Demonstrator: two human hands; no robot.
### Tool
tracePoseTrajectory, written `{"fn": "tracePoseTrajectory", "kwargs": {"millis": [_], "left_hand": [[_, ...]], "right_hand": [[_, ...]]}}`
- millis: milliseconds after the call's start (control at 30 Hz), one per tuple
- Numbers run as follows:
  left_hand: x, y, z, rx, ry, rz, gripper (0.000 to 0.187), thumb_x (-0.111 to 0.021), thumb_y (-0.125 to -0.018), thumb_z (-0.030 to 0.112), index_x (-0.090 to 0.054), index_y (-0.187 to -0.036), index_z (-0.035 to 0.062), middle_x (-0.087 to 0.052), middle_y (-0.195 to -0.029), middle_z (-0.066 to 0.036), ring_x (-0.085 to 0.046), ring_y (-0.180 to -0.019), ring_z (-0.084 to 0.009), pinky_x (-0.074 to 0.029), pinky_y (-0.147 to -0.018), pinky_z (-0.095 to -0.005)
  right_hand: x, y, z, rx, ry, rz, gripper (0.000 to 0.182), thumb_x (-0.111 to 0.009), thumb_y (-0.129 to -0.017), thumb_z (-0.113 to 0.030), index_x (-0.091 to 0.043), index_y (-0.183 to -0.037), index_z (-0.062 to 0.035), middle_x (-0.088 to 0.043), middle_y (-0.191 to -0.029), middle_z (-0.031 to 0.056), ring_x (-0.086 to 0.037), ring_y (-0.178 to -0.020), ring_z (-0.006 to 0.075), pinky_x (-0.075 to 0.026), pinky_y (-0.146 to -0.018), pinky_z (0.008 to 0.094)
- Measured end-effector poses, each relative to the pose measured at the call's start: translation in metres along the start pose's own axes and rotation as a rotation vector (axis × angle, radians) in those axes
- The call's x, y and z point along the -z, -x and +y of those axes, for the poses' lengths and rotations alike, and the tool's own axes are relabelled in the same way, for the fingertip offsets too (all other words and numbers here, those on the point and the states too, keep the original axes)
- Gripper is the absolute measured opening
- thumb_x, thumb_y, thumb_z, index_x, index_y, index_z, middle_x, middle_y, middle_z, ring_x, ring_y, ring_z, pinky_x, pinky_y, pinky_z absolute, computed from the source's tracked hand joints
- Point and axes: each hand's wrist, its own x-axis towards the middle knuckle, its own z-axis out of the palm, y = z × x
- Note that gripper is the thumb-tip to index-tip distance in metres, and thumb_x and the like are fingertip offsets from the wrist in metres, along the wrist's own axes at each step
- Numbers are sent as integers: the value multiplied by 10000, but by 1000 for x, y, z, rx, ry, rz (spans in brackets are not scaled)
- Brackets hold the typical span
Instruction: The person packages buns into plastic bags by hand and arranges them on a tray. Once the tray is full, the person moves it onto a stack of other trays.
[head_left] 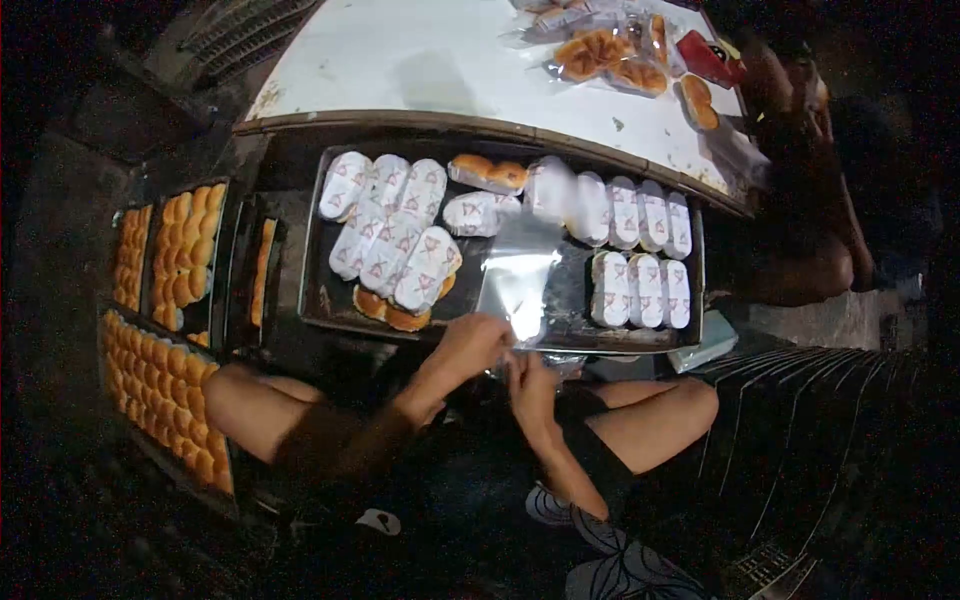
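Over the near edge of a dark tray [400,330], a clear plastic bag [520,275] stretches away from my hands, shiny with glare. My left hand [476,342] is closed at its near end, fingertips pinched. Just beside it, my right hand [533,388] also pinches the bag's near end. Left of the bag, paper-wrapped buns [425,270] with red print lie in the tray, some atop bare buns [392,310]. More wrapped buns [645,290] stand in rows on the right. One unwrapped bun [487,172] sits at the back.
Behind the tray is a white table [380,60] with bagged buns [610,60] and a red packet [708,58]. Trays of golden buns [165,390] stand to the left. Another person's arm [835,190] shows at the right. A pale green stack [705,342] lies by the tray's right corner.
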Motion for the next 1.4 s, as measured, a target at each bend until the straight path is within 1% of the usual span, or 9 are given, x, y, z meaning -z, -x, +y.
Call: {"fn": "tracePoseTrajectory", "kwargs": {"millis": [100, 400, 467, 600, 700, 800, 1067, 1200, 1400], "left_hand": [[9, -5, -1, 6, 280, 49, 127, -588, -675, 83, -598, -787, 23, -570, -677, -120, -574, -650, -244, -440, -570, -314], [-8, 24, 27, 50, 558, 453, 222, -550, -770, 128, -588, -979, 63, -535, -804, -61, -519, -758, -161, -418, -670, -283], [-23, 9, 4, 220, 1659, 855, 346, -535, -772, 150, -490, -1104, 66, -547, -961, -74, -527, -892, -192, -418, -772, -303], [23, 46, -89, 256, 1877, 433, 361, -534, -791, 245, -446, -1105, 89, -535, -857, -52, -525, -803, -176, -465, -676, -325], [59, 32, -94, 113, 1801, 990, 337, -532, -799, 196, -448, -1109, 97, -526, -829, -40, -517, -775, -162, -460, -644, -315], [49, -14, -136, 217, 1670, 882, 316, -512, -808, 146, -447, -1102, 49, -524, -837, -58, -519, -779, -169, -460, -666, -329], [35, -42, -189, 405, 1585, 1066, 232, -500, -815, 79, -492, -1041, 30, -540, -867, -70, -545, -763, -169, -487, -659, -267], [9, -56, -212, 209, 1520, 1156, 259, -499, -812, 141, -506, -1050, 39, -530, -909, -59, -535, -720, -169, -486, -677, -286], [68, 10, -87, 22, 2455, 937, 276, -463, -791, 186, -462, -904, -66, -491, -877, -154, -469, -913, -305, -384, -854, -456]], "right_hand": [[-2, -11, 8, -204, -169, -99, 156, -482, -799, -113, -466, -867, 27, -490, -603, 219, -468, -520, 389, -367, -468, 408], [11, -77, -52, -354, -1370, -55, 371, -461, -846, -266, -479, -1130, -28, -500, -1020, 47, -463, -897, 116, -385, -688, 212], [-14, -61, -66, -378, -1744, -76, 420, -427, -857, -295, -412, -1186, -34, -448, -1150, 54, -444, -1011, 145, -385, -772, 223], [-68, -38, -29, -456, -1498, -638, 552, -504, -806, -151, -232, -1282, -84, -378, -1240, 131, -322, -1164, 236, -275, -962, 302], [-57, -96, -60, 727, 289, -343, 477, -496, -746, -133, -375, -1208, -115, -401, -1225, 113, -285, -1191, 288, -169, -999, 442], [-127, -169, -16, 1378, 548, -123, 388, -500, -679, -187, -486, -1066, -152, -444, -1163, 67, -398, -1097, 247, -316, -915, 416], [-68, -153, -61, 590, 528, -821, 432, -541, -645, -218, -495, -1029, -25, -562, -922, 161, -530, -866, 298, -422, -782, 366], [-58, -90, 31, -421, -904, -950, 390, -486, -677, -166, -479, -1010, 36, -542, -957, 144, -546, -841, 226, -443, -776, 346], [-45, 3, 57, -823, -1457, -808, 531, -478, -770, -323, -367, -1185, -10, -455, -1134, 84, -457, -1026, 184, -384, -857, 331]]}}
